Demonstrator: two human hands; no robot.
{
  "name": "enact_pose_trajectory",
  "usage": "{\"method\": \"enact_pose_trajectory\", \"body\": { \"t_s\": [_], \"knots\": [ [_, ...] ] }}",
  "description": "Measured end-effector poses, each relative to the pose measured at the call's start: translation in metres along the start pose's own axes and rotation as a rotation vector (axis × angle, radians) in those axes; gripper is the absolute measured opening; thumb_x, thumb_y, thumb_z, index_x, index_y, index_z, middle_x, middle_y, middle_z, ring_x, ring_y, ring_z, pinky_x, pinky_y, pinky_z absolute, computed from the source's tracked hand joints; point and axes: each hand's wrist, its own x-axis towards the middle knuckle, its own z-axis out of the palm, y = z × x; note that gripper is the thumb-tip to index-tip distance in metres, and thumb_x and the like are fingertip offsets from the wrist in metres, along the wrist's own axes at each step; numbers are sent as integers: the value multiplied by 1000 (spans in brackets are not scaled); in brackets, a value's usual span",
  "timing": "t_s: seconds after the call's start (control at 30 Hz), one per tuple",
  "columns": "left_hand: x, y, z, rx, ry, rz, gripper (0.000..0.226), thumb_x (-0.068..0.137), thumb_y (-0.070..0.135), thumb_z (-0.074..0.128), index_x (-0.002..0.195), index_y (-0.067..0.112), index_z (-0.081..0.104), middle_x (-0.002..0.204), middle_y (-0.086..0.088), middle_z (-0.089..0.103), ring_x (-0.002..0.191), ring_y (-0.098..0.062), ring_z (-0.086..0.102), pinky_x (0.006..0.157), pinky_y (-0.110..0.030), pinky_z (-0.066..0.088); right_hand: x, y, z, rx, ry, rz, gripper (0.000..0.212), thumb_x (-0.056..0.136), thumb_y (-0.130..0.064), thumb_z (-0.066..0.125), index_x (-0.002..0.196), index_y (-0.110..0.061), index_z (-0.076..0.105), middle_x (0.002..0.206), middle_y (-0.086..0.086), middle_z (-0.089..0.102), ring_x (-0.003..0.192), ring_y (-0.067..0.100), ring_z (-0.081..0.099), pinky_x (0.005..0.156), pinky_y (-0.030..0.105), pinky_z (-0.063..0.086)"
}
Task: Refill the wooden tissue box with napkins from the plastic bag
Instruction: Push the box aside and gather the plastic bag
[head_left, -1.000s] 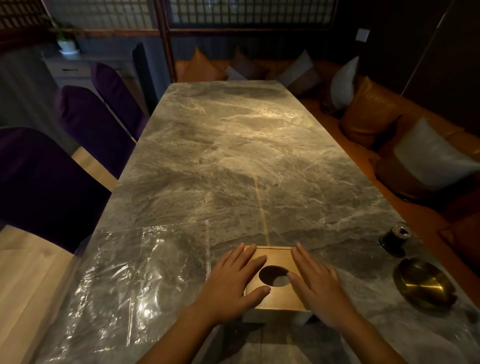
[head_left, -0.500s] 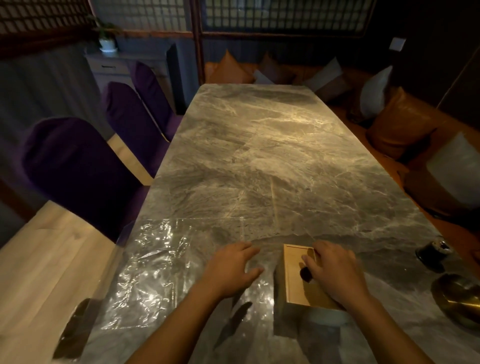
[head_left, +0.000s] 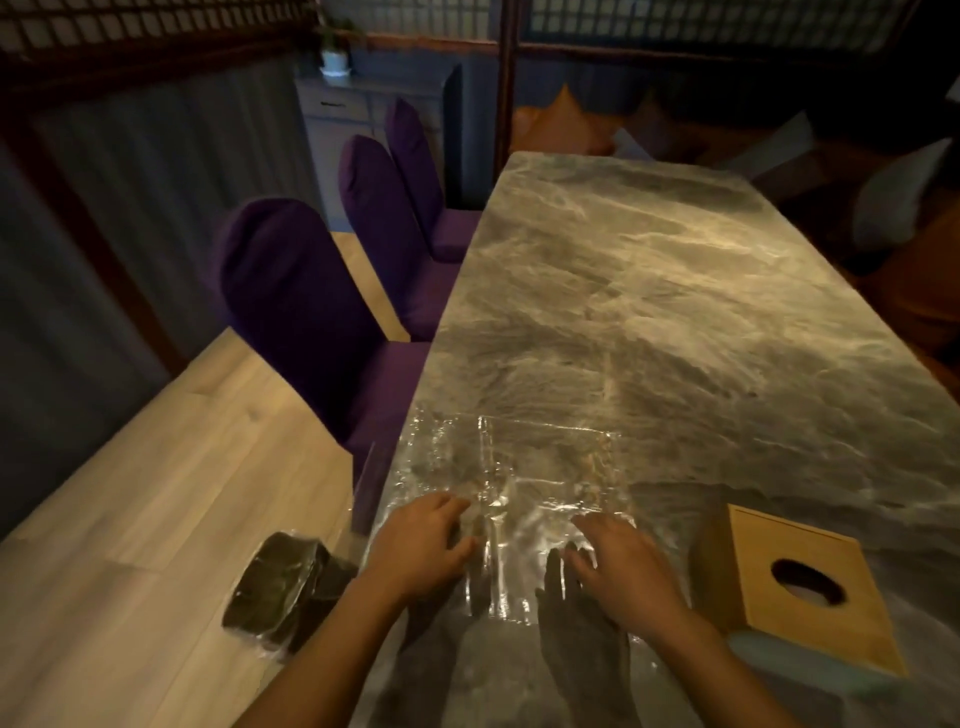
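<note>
While the wooden tissue box (head_left: 795, 587) sat aside at right, my left hand (head_left: 421, 540) and right hand (head_left: 623, 566) lay spread, gripping nothing, on the plastic bag (head_left: 509, 483) flat on the table (head_left: 649, 322); I judged I was gathering the bag, napkins unseen, pinching an edge next.

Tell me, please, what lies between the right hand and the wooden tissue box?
Nothing stands there. In the head view, only crinkled clear plastic bag on the marble table separates the right hand from the wooden tissue box.

I saw both forearms reaching forward, bare. My left hand (head_left: 421, 545) lay palm-down, fingers loosely curled. My right hand (head_left: 623, 566) hovered palm-down, fingers spread and empty.
</note>
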Motion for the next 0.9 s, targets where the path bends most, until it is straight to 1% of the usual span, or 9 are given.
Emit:
{"method": "enact_pose_trajectory", "body": {
  "t_s": [0.2,0.37,0.43,0.5,0.57,0.67,0.77,0.83,0.9],
  "knots": [
    [-11,-35,11,86,7,14,57,88,47,46,139,27,35,148,-2,36,130,-19,40,105,-32,37,-2,-16,35,-87,-81,-12,38,92,-40,41,124,-20,48,123,-1,55,113,19,50,94,33,38],
    [-22,-41,23,160,12,74,48,93,41,39,139,26,37,153,-6,29,139,-23,30,113,-39,29,-5,-14,50,-111,-82,32,29,92,-38,38,110,-20,54,117,-3,56,106,19,52,87,31,39],
    [-28,-41,27,202,20,114,43,89,40,40,129,26,49,140,-3,49,127,-22,48,104,-40,40,-2,-11,50,-114,-76,43,31,92,-38,40,110,-19,55,117,-3,55,107,19,53,88,32,39],
    [-34,-37,31,223,25,169,39,79,42,44,112,31,60,113,4,67,102,-17,66,88,-36,52,4,-9,48,-113,-71,70,31,92,-39,40,110,-18,55,117,-3,55,107,19,53,89,33,39],
    [-43,-29,37,243,13,254,37,75,44,46,106,35,62,102,5,71,91,-15,68,83,-37,56,12,-6,46,-117,-66,94,29,92,-38,40,107,-18,56,116,-2,56,105,19,54,88,33,38],
    [-56,-14,48,273,-56,409,36,74,48,49,106,39,63,99,3,72,87,-14,68,83,-37,56,26,-2,44,-120,-75,105,29,90,-41,44,105,-19,54,116,-1,56,105,20,54,88,34,37],
    [-63,1,60,287,-82,565,35,70,51,56,104,42,63,91,6,70,83,-11,65,81,-28,55,41,-1,41,-143,-136,92,40,90,-43,46,118,-16,48,130,2,49,119,22,47,97,37,35],
    [-64,12,64,296,-81,614,38,69,54,55,105,43,62,89,7,70,83,-10,65,80,-26,54,49,-1,39,-154,-163,62,49,90,-43,47,128,-13,42,142,5,41,128,23,41,105,39,32],
    [-63,23,67,348,-84,641,43,66,57,52,105,42,62,89,8,69,84,-9,65,79,-24,53,53,-2,37,-151,-174,28,51,90,-41,47,131,-12,40,145,5,37,132,22,36,107,39,29]
  ]
}}
